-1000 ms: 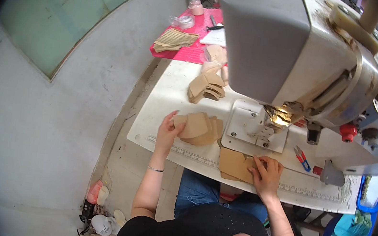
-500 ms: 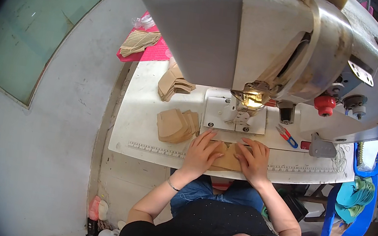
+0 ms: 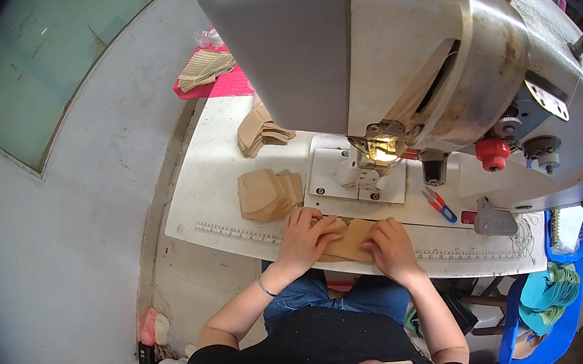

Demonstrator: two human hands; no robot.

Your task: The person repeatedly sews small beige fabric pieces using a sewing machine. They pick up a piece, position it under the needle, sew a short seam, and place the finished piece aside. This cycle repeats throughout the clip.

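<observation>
Two tan cut pieces point(image 3: 354, 241), cloth or thin leather by their look, lie at the table's front edge before the sewing machine point(image 3: 358, 179). My left hand point(image 3: 304, 240) is closed, its thumb and bent fingers pinching the left piece. Closed as well, my right hand point(image 3: 391, 248) grips the right piece at its outer side. The inner edges of the pieces meet or overlap between my hands; I cannot tell which. My fingers hide the outer ends. Just left of my left hand sits a fanned stack of tan pieces point(image 3: 263, 194).
Farther back is another tan stack point(image 3: 257, 132). Red-and-blue thread snips point(image 3: 440, 205) lie right of the needle plate. A printed ruler point(image 3: 236, 232) runs along the table's front. At right, a blue bin point(image 3: 559, 331) holds teal pieces. A pink surface point(image 3: 234, 85) adjoins at back left.
My fingers have curled in from a flatter spread over the tan pieces, and both hands now pinch them. The pieces have shifted between my hands. The whole view has moved slightly.
</observation>
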